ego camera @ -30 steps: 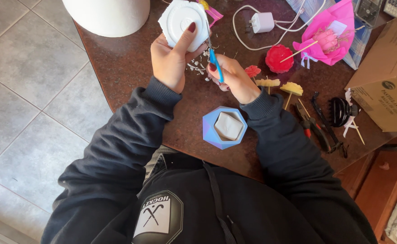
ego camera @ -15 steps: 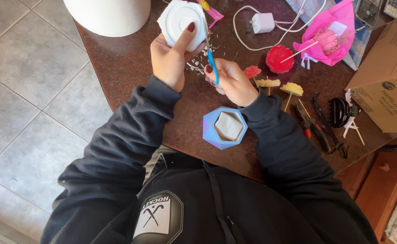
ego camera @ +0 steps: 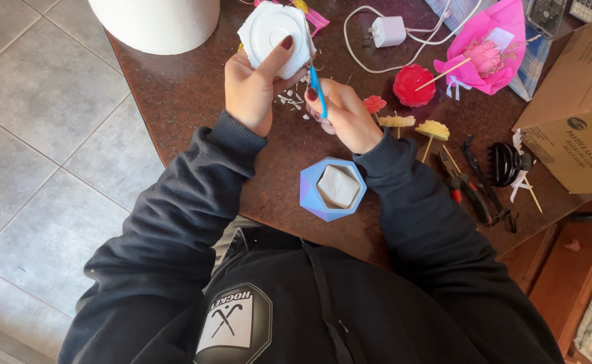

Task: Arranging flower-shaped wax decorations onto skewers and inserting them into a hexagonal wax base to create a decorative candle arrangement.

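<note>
My left hand holds a white, round scalloped piece above the dark brown table, thumb pressed on its face. My right hand grips a thin blue-handled tool whose tip rests against the right edge of the white piece. White shavings lie on the table under both hands. A blue hexagonal pot with a white block inside stands just below my wrists.
A white cylinder stands at the table's far left corner. A white charger with cable, red flower, small flowers on sticks, pink wrap, pliers, black clip and cardboard box lie right.
The blue tool has shifted slightly along the edge of the white piece; both hands stay in nearly the same place.
</note>
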